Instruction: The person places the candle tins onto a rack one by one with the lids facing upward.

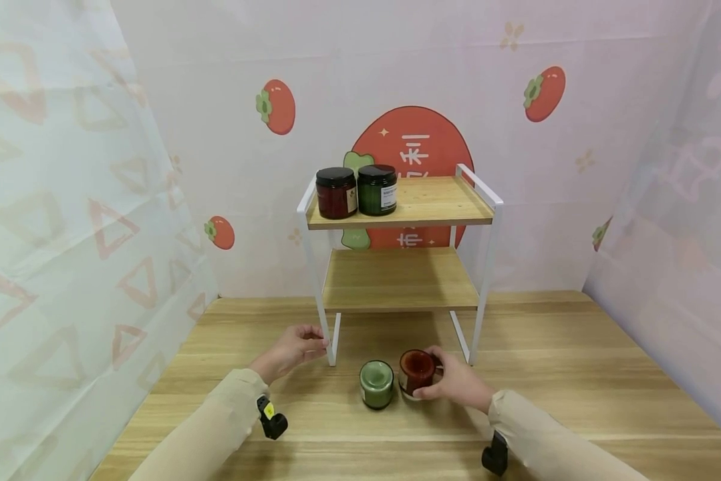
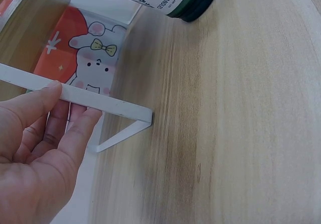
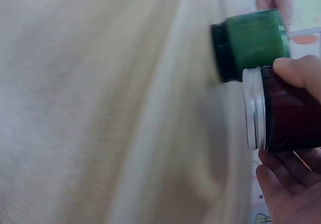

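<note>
In the head view my left hand is at the shelf's front left leg; the left wrist view shows its thumb and fingers pinching the white bar. My right hand grips a dark red jar, thumb on one side and fingers on the other; the right wrist view shows that red jar with a silvery lid downward. Beside it on the table stands a green jar, with its dark lid end down in the right wrist view.
A two-tier wooden shelf with a white frame stands behind the jars. Its top holds a dark red jar and a dark green jar, both black-lidded, at the left. Printed cloth hangs behind and on both sides.
</note>
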`<state>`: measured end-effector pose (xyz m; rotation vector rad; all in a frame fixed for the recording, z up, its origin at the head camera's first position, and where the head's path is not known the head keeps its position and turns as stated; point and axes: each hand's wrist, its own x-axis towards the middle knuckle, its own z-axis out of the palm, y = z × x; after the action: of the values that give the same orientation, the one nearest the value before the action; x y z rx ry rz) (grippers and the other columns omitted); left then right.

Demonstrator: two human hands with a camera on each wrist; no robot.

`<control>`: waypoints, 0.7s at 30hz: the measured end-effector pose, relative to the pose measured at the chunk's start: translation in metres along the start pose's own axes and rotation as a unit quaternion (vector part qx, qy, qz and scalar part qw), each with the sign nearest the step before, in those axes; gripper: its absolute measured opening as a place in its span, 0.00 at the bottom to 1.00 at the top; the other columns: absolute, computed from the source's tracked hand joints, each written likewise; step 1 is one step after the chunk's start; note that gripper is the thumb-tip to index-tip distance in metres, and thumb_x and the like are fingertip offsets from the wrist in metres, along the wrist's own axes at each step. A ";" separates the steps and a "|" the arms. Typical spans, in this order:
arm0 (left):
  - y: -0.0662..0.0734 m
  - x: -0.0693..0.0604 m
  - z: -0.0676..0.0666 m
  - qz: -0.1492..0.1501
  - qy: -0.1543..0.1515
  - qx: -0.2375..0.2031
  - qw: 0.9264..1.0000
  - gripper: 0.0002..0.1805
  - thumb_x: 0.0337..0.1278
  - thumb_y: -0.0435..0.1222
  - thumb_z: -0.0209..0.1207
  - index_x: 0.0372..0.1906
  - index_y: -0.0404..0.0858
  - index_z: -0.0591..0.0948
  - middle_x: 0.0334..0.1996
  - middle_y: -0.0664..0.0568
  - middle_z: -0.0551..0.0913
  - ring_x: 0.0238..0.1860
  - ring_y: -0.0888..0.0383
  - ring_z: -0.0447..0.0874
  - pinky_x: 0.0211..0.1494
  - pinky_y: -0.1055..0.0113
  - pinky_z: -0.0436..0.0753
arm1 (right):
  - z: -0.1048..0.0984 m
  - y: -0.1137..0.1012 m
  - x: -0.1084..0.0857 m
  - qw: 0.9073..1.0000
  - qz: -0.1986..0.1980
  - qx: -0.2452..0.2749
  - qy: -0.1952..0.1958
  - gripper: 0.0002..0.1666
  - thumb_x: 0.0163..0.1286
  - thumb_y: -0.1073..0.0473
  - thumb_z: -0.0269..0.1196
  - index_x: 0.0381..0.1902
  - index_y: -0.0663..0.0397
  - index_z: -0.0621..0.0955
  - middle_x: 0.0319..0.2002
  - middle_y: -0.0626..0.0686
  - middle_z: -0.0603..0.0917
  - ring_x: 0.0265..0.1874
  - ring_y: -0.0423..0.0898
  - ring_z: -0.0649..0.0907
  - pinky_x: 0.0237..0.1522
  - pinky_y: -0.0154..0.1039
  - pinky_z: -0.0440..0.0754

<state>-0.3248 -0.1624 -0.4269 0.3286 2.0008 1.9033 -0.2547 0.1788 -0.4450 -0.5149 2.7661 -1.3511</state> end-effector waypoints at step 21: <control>0.000 0.000 0.000 0.002 -0.002 0.009 1.000 0.08 0.63 0.26 0.56 0.43 0.27 0.72 0.39 0.49 0.76 0.47 0.53 0.79 0.54 0.66 0.83 | -0.046 -0.052 0.000 0.979 -0.091 0.166 0.076 0.38 0.53 0.68 0.72 0.60 0.69 0.68 0.53 0.66 0.76 0.47 0.35 0.80 0.48 0.27 0.81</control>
<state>-0.3252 -0.1627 -0.4273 0.3406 2.0183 1.8865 -0.2479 0.1845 -0.3761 -0.6809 2.5713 -1.9207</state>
